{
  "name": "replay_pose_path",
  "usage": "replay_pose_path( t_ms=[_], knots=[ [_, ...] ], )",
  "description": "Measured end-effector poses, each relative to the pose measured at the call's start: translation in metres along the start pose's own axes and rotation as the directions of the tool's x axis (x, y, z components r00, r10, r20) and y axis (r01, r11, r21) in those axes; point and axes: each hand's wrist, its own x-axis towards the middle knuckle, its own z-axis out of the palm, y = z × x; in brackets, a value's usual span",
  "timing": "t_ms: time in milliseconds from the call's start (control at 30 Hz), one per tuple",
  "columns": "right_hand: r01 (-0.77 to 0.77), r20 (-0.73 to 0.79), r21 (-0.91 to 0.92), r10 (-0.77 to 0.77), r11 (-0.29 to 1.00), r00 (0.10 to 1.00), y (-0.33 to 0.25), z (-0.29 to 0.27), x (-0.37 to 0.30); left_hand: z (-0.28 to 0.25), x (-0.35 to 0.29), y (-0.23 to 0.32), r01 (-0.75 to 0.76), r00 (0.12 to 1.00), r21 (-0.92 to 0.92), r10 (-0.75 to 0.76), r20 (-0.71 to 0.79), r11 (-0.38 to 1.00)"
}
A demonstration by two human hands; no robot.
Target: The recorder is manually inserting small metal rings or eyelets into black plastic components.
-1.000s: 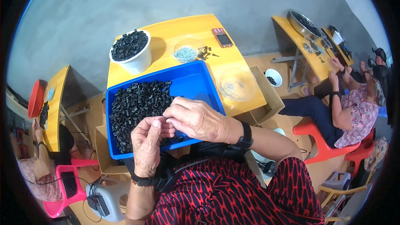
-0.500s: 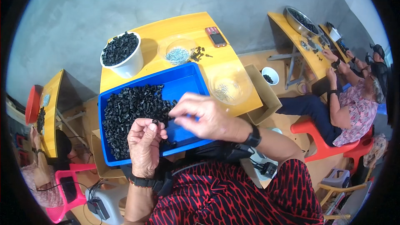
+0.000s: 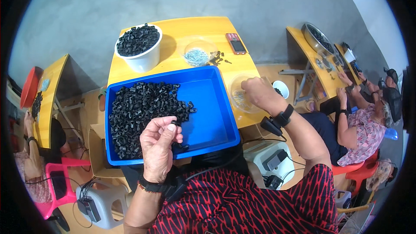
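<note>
My left hand [image 3: 159,141] pinches a small black plastic clip [image 3: 174,123] between thumb and forefinger, above the near edge of a blue tray [image 3: 212,104]. Many similar black clips [image 3: 141,112] lie heaped across the tray's left side. To the right of the tray, my right hand [image 3: 262,94] reaches over a clear plastic bowl [image 3: 234,99] with thin metal nails or pins inside. Its fingers are curled together at the bowl; their tips are partly hidden, so what they hold cannot be made out.
A white bucket full of black clips [image 3: 139,63] stands at the table's back left. Beside it are a clear bowl of silvery pins [image 3: 196,56], loose dark pieces [image 3: 221,57] and a red phone [image 3: 236,43]. People work at yellow tables on both sides. A white stool [image 3: 271,160] stands to my right.
My right hand has moved right, from above the tray to the clear bowl. My left hand keeps its clip over the tray's near edge. The view has shifted a little.
</note>
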Motion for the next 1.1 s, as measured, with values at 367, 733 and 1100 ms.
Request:
replay_pose_path(
  t_ms=[367,733,1100],
  knots=[
    [0.015,0.036,-0.019,-0.014,1.0,0.999,-0.002,0.001,0.004,0.001,0.0,-0.002,-0.013,1.0,0.068,0.011,0.024,0.998],
    [-0.049,0.069,0.992,0.171,-0.12,0.983,-0.082,-0.019,-0.024,0.002,-0.003,-0.001,0.003,1.0,0.096,-0.003,0.005,0.995],
    [0.051,-0.04,0.974,0.054,-0.221,0.998,-0.132,0.005,-0.014,0.0,-0.004,-0.004,-0.036,0.995,0.116,0.025,0.097,0.993]
  ],
)
